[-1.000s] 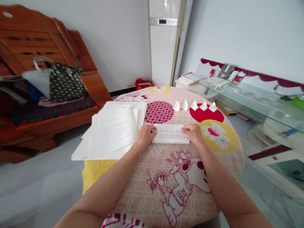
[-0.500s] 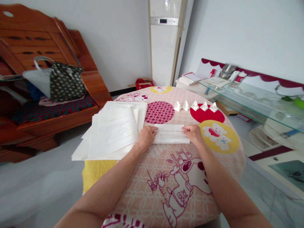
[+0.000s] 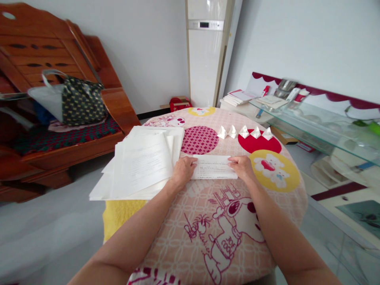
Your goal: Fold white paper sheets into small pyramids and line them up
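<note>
A folded sheet of printed paper (image 3: pixel 214 168) lies before me on the patterned tablecloth, its long side running left to right. My left hand (image 3: pixel 184 171) grips its left end, fingers closed at the upper corner. At the opposite end, my right hand (image 3: pixel 241 165) pinches the upper right corner. Just left of my left hand is a loose stack of white paper sheets (image 3: pixel 139 166), some with faint print. Beyond the hands, several small folded paper shapes (image 3: pixel 244 132) stand in a row with pointed tops.
The round table's cloth (image 3: pixel 184 221) carries cartoon prints. To the right stands a glass-topped cabinet (image 3: pixel 314 122) with odds and ends. A wooden bench (image 3: pixel 65 154) with a dark patterned bag (image 3: pixel 83 101) is at left, and a tall white air conditioner (image 3: pixel 204 59) stands behind.
</note>
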Demonstrator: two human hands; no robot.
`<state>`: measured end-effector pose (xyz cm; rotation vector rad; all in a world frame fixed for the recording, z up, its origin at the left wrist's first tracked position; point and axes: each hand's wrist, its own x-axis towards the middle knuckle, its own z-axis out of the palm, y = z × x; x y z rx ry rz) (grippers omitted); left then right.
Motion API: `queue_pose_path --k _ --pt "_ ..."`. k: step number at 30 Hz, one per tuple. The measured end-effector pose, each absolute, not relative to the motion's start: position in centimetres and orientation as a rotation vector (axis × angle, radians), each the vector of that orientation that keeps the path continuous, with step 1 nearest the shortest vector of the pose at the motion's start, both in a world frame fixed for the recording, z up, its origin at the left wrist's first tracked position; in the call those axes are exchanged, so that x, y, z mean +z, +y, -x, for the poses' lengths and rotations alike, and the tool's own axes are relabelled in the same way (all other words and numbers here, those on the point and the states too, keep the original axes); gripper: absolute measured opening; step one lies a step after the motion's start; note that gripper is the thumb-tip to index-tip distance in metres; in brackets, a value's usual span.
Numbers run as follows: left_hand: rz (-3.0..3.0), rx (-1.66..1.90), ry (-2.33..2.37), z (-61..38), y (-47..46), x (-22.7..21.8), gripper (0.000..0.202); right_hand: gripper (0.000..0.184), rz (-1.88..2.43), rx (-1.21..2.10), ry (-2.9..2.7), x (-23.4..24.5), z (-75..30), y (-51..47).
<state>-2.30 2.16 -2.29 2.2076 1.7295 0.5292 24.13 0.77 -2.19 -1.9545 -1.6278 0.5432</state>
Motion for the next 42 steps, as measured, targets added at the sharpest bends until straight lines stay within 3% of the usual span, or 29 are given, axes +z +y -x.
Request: queue_pose_path --k 42 --pt "-2.34 0.52 1.734 2.21 2.39 -2.85 0.03 0.033 2.031 0.479 -1.629 -1.92 -23.75 0.87"
